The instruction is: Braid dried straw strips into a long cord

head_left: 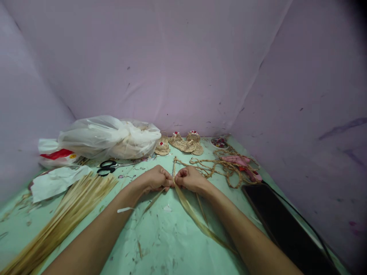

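Observation:
My left hand (pixel 158 178) and my right hand (pixel 189 178) meet at the middle of the green table, each closed in a pinch on flat straw-coloured fibre strips. From between them a short braided cord (pixel 174 164) runs away from me. One long fibre strip (pixel 187 206) hangs from the fingers toward the lower right. A narrower strip (pixel 154 200) trails down from my left hand. My fingers partly hide the spot where the strips join the cord.
Dry fibre strips (pixel 65 214) lie in a bundle at left, with black-handled scissors (pixel 107 167) beyond. At the back are a plastic bag (pixel 109 137), small woven sandals (pixel 182 144) and a bead dish (pixel 220 143). Braided cord (pixel 235 181) lies right, near a black flat object (pixel 283 225).

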The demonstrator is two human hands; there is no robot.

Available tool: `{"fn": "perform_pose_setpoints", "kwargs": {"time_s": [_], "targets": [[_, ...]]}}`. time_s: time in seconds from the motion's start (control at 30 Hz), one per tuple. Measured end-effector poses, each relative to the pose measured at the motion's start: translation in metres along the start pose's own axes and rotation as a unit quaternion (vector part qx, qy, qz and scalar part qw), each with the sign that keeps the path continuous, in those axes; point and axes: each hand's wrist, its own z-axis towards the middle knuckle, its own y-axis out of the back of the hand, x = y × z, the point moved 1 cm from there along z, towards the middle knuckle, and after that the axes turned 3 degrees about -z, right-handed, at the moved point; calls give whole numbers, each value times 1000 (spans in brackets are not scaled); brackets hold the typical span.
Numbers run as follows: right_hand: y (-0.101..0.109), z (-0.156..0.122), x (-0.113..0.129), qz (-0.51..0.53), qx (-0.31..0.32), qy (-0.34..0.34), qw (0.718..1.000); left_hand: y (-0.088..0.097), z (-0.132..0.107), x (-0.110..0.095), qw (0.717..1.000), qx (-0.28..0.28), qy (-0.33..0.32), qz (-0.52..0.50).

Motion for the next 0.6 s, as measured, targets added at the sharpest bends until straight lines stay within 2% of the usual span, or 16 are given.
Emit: {"fn": "perform_pose_setpoints", "kwargs": {"time_s": [0.23, 0.4, 0.5, 0.6], "targets": [[2, 0, -2, -5, 6, 40, 999, 2, 3, 8, 999, 16, 29, -25], [-1, 2, -4, -4, -6, 46, 999, -2, 3, 4, 998, -58, 26, 8], [-2, 1, 0, 3, -6, -8, 1000, -6, 3, 0, 995, -92, 3, 26], [2, -4, 9, 58, 27, -89, 994, -10, 4, -1, 995, -98, -15, 22]]}}
